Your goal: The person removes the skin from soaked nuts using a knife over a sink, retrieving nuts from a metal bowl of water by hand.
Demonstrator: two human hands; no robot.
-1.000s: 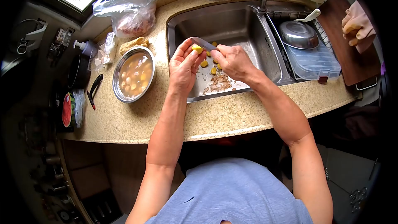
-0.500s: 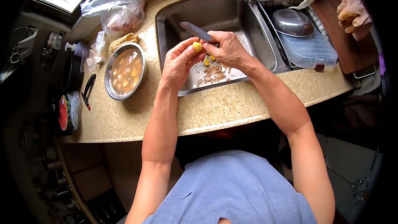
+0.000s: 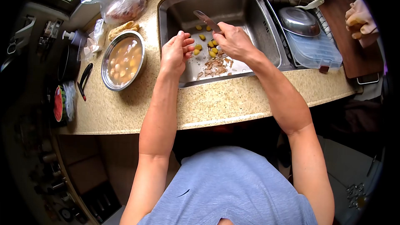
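Observation:
My right hand (image 3: 235, 41) is closed around the handle of a knife (image 3: 207, 20), its blade pointing up and left over the sink (image 3: 273, 43). My left hand (image 3: 178, 52) is above the sink's left side, fingers loosely curled and apart, with nothing visible in them. Several small yellow pieces, perhaps peeled chestnuts (image 3: 202, 37), lie on the sink floor below and between my hands. Brown peelings (image 3: 214, 67) are scattered near the sink's front edge. To the left, a metal bowl (image 3: 143, 58) holds round pale and yellow pieces in cloudy brownish liquid.
Behind the bowl sits a clear plastic bag (image 3: 123, 6) with something inside. A black-handled tool (image 3: 84, 81) lies left of the bowl. On the right, a rack holds a metal lid (image 3: 299, 21) and a clear plastic box (image 3: 312, 52), beside a brown board (image 3: 348, 33) and rubber gloves (image 3: 361, 18).
The yellow piece is out of my left hand, whose fingers have opened. My hands have moved apart, and the knife has shifted right. More yellow pieces are visible in the sink.

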